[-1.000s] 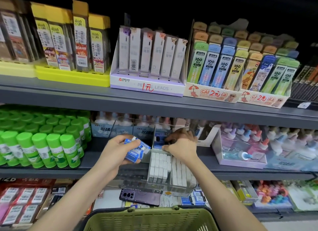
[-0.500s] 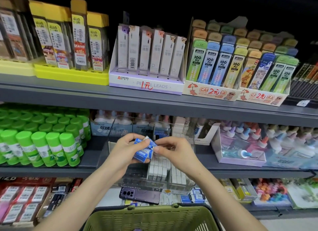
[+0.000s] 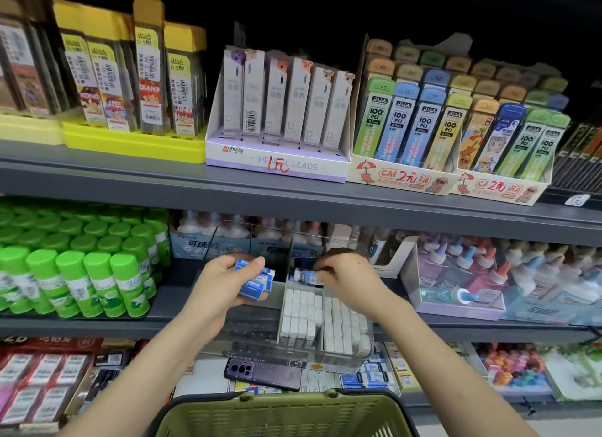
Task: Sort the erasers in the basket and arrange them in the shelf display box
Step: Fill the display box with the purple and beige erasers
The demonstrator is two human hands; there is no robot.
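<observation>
1. The left hand (image 3: 224, 285) is curled tight round a clutch of blue-wrapped erasers (image 3: 255, 281), thumb on top. It holds them over the nine-o'clock side of the clear display box (image 3: 250, 329).
2. The right hand (image 3: 351, 280) reaches into the box's twelve-o'clock end, fingers bent down and pinching a single blue eraser (image 3: 306, 277).
3. White erasers (image 3: 322, 316) stand packed in rows in the box's nearer compartments, toward six o'clock.
4. The green basket (image 3: 280, 417) sits at six o'clock, with a purple phone (image 3: 264, 373) lying between it and the box.
5. Green glue sticks (image 3: 97, 283) crowd the shelf at nine o'clock.
</observation>
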